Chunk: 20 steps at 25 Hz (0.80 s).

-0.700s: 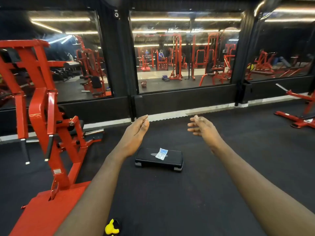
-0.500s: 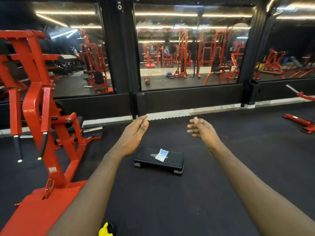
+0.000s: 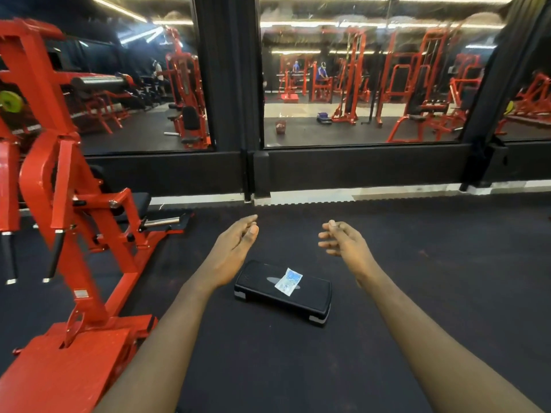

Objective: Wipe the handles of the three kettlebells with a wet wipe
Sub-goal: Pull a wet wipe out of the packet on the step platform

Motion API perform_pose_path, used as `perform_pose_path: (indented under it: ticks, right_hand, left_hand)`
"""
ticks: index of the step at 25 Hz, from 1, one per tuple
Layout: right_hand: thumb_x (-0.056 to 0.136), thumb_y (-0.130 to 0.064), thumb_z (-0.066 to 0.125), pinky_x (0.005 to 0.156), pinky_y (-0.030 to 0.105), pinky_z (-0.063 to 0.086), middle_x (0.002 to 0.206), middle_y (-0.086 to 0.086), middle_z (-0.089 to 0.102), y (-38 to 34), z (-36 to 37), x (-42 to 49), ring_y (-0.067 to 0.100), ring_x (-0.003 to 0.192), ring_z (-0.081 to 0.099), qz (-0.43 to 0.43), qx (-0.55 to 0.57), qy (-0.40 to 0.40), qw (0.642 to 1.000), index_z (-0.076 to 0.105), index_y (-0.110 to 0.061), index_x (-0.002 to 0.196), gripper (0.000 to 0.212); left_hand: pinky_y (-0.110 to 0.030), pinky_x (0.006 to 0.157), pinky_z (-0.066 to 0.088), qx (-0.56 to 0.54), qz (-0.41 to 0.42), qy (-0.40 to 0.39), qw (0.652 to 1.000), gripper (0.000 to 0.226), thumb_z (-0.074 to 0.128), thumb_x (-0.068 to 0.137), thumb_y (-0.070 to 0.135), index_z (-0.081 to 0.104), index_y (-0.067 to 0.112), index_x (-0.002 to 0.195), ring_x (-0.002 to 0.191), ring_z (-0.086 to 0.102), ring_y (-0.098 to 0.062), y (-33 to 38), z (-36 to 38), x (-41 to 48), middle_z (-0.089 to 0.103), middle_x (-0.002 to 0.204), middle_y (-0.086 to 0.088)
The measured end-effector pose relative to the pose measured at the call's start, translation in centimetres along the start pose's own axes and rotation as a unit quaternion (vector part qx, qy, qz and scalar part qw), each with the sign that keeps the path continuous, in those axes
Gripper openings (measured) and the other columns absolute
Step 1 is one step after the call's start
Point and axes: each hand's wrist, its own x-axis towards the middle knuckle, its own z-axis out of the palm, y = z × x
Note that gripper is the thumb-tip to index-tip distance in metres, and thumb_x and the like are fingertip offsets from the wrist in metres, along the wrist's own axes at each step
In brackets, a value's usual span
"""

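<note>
**Hands almost unmoved near the step platform**

Both hands keep nearly the same place as before; only a yellow thing at the lower edge has left the view. The left hand [image 3: 235, 245] hangs up-left of the black step platform [image 3: 310, 296], fingers straight, holding nothing. The right hand [image 3: 343, 242] hangs up-right of it, fingers loosely bent, also empty. The wet wipe sachet [image 3: 288, 281] lies on the platform's top, near the middle, untouched. Left of the platform stands a red gym machine [image 3: 74, 204]; behind it, a glass wall [image 3: 357, 84].

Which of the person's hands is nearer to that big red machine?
Left. The left hand hovers to the right of the red machine; the right hand hovers farther right still, past the left hand.
</note>
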Motion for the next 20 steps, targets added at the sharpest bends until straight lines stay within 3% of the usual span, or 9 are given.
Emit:
perform_pose_path:
  ticks: [3, 12, 20]
  right_hand:
    - [0.095, -0.047, 0.05, 0.086, 0.037, 0.054, 0.103, 0.004, 0.072, 2.7, 0.6, 6.0, 0.021, 0.095, 0.07, 0.018, -0.01, -0.004, 1.0, 0.065, -0.018, 0.106, 0.034]
    - [0.096, -0.042, 0.052, 0.074, 0.029, 0.053, 0.103, 0.008, 0.072, 9.9, 4.0, 27.6, 0.024, 0.093, 0.071, 0.092, -0.028, 0.024, 0.995, 0.064, -0.015, 0.105, 0.032]
    - [0.095, -0.037, 0.056, 0.066, 0.022, 0.05, 0.102, 0.008, 0.071, 18.6, 4.9, 41.8, 0.021, 0.087, 0.07, 0.2, -0.023, 0.021, 0.979, 0.063, -0.013, 0.104, 0.027]
  left_hand:
    - [-0.022, 0.109, 0.033, -0.014, -0.021, 0.0, 1.0, 0.053, 0.034, 0.094, 0.062, 0.042, 0.037, 0.14, 0.131, 0.041, 0.004, -4.2, 1.4, 5.2, 0.049, 0.142, 0.014]
    - [-0.021, 0.107, 0.034, -0.056, -0.068, -0.066, 0.994, 0.059, 0.034, 0.091, 0.069, 0.043, 0.037, 0.139, 0.129, 0.044, 0.004, -18.0, 6.5, 26.1, 0.049, 0.142, 0.013]
    - [-0.025, 0.11, 0.035, -0.071, -0.164, -0.103, 0.979, 0.054, 0.036, 0.094, 0.062, 0.044, 0.034, 0.139, 0.128, 0.046, 0.003, -29.0, 13.2, 38.5, 0.051, 0.14, 0.013]
